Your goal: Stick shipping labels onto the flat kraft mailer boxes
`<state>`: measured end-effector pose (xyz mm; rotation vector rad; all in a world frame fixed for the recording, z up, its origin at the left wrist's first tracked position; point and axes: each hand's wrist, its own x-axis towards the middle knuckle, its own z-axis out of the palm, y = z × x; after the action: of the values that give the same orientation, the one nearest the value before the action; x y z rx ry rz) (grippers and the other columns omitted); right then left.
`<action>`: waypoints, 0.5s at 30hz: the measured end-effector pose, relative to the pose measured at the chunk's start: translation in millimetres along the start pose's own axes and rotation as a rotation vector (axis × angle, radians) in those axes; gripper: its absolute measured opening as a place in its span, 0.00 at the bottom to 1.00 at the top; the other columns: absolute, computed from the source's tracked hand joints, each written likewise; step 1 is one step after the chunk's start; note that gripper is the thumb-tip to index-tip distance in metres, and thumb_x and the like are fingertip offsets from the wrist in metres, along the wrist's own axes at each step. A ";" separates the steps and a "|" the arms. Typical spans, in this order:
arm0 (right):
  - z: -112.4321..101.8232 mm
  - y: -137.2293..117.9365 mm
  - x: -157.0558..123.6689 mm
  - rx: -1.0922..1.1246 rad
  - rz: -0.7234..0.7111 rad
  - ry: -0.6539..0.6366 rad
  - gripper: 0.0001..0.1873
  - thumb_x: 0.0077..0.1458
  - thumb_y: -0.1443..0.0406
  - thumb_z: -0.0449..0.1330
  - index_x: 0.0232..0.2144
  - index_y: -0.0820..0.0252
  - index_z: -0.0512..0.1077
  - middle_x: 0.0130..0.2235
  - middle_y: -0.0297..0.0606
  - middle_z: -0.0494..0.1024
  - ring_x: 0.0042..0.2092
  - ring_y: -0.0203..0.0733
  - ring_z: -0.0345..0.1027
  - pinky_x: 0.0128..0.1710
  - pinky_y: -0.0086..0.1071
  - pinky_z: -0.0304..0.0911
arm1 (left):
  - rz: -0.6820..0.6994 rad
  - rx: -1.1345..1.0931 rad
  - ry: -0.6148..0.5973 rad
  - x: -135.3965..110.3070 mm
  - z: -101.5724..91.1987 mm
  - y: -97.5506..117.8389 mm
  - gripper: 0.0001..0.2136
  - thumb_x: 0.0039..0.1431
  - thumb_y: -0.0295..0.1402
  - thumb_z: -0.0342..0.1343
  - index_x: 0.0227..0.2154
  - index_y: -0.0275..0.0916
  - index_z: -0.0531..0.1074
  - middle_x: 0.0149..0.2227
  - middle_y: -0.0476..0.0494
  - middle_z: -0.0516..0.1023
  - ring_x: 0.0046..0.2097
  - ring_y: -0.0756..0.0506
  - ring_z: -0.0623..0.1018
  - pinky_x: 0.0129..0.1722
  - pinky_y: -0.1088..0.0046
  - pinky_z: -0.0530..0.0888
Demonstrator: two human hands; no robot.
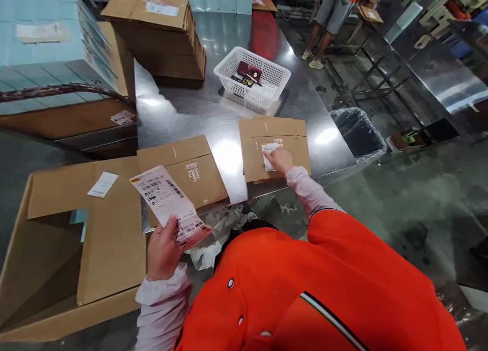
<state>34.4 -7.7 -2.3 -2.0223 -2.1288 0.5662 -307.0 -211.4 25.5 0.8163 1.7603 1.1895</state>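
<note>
My left hand (pixel 163 249) is closed on a strip of printed shipping labels (pixel 168 201), held up over the near edge of the metal table (pixel 213 117). My right hand (pixel 281 160) lies on a small white label (pixel 268 153) on a flat folded cardboard mailer (pixel 275 148) at the table's right side, its fingers curled down onto the label. A second flat mailer (pixel 186 173) lies to the left of it, between my two hands.
A white plastic basket (pixel 252 79) with small items sits farther back. A stack of flat cartons (pixel 160 33) stands behind it. An open cardboard box (pixel 76 239) is at my left. A lined bin (pixel 356 132) stands right of the table. Another person (pixel 330 21) stands far off.
</note>
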 end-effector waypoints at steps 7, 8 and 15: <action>79.5 -153.3 -96.1 1.085 -0.456 -0.616 0.30 0.51 0.49 0.64 0.51 0.59 0.70 0.46 0.40 0.78 0.44 0.42 0.74 0.45 0.35 0.71 | -0.103 -0.175 -0.081 -20.4 29.1 -1.2 0.26 0.41 0.49 0.66 0.41 0.37 0.75 0.42 0.38 0.80 0.41 0.39 0.79 0.41 0.65 0.77; 89.3 -163.2 -105.8 1.169 -0.400 -0.604 0.28 0.53 0.49 0.61 0.49 0.61 0.71 0.47 0.42 0.78 0.45 0.43 0.73 0.46 0.37 0.70 | -0.066 -0.154 -0.096 -19.3 28.5 -2.2 0.25 0.40 0.48 0.67 0.40 0.37 0.75 0.41 0.38 0.80 0.41 0.40 0.79 0.41 0.66 0.76; 97.1 -190.9 -98.6 0.901 -0.523 -0.612 0.27 0.47 0.53 0.67 0.47 0.62 0.73 0.43 0.42 0.79 0.42 0.44 0.74 0.44 0.36 0.69 | -0.004 -0.362 0.159 1.7 6.9 -13.8 0.22 0.37 0.48 0.68 0.30 0.35 0.76 0.31 0.43 0.79 0.33 0.46 0.75 0.35 0.70 0.73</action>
<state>-170.3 -124.8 -6.3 -0.8265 -1.9443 1.7750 -302.3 -211.9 10.7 0.5147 1.5998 1.5489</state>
